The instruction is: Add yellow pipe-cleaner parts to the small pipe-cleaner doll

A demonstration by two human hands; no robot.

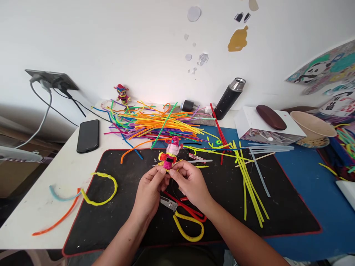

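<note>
Dark characters on printed sheet [337, 105] at far right, too skewed to read, no other lettering

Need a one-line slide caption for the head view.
Left hand and right hand pinch a pipe-cleaner figure over a black mat; scissors beneath, pipe-cleaner pile behind.

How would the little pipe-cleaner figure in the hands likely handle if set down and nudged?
The pipe-cleaner figure looks light: fingertips of the left hand and right hand pinch only its base. Its fuzzy wound strands probably grip well, not slip. Tall over a narrow base, it may tip when nudged.
</note>
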